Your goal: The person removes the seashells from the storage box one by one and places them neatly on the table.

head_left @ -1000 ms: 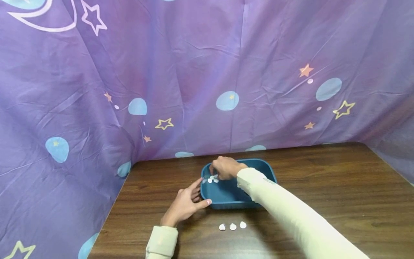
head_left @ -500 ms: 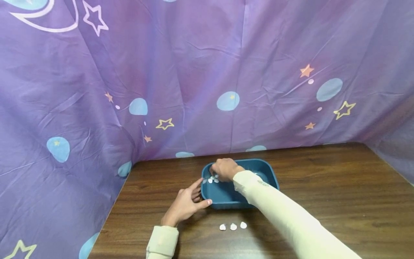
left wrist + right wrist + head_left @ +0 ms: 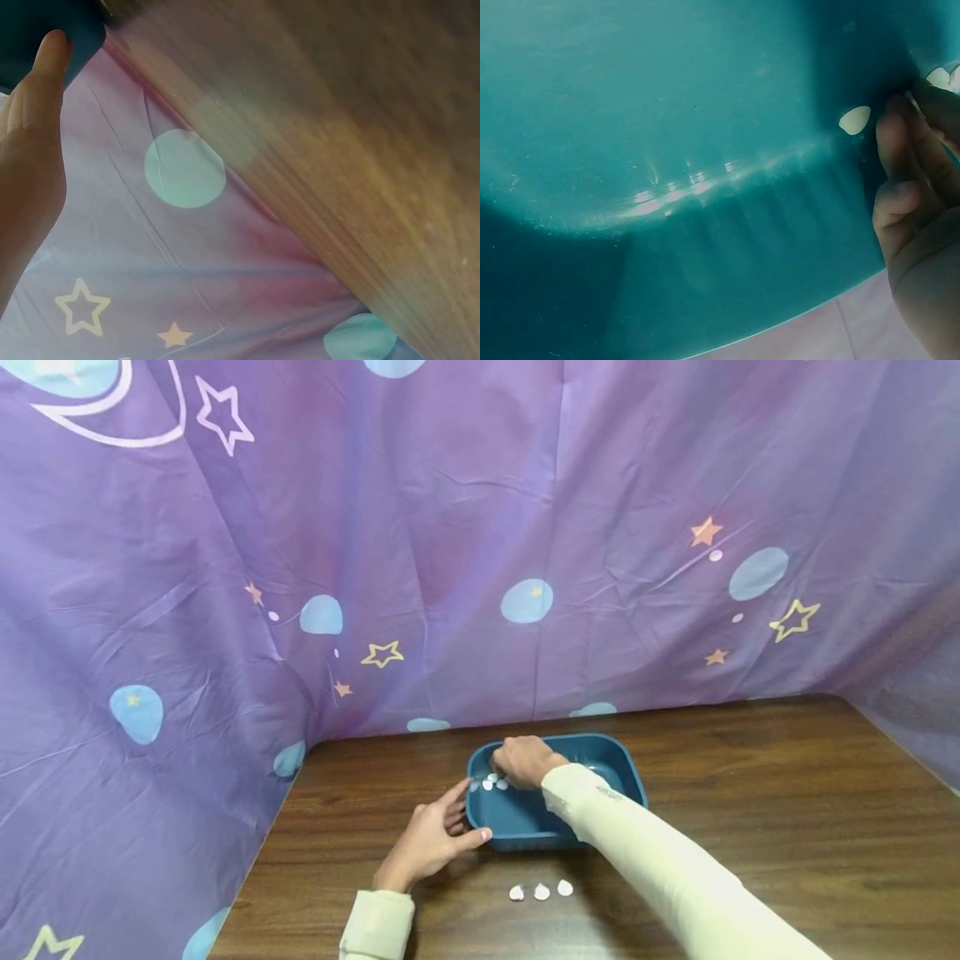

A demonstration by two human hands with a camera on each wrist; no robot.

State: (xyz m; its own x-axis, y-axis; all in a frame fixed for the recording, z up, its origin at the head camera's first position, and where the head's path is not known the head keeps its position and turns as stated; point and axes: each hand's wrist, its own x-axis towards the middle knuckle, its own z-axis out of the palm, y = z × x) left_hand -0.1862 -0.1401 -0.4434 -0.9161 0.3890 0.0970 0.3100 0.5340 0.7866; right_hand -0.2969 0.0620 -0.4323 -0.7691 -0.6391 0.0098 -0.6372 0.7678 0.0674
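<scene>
My right hand (image 3: 527, 762) reaches down into the left part of a blue plastic tray (image 3: 525, 837). In the right wrist view its thumb and fingertips pinch at a thin pale sliver (image 3: 910, 97), the edge of a small white shell-like piece, mostly hidden. Another white shell-like piece (image 3: 855, 120) lies on the tray floor beside the fingers. Several more white pieces (image 3: 488, 784) are grouped at the tray's left end. My left hand (image 3: 427, 839) rests against the tray's left side, thumb at the near corner and forefinger at the rim, spread apart.
In front of the tray, three white pieces (image 3: 542, 891) lie in a row on the brown wooden table (image 3: 787, 827). A purple curtain (image 3: 450, 543) with stars hangs behind the table and along its left side.
The right hand stays in the tray, its forearm shifted slightly left. The left hand keeps its place. The camera view has tilted a little.
</scene>
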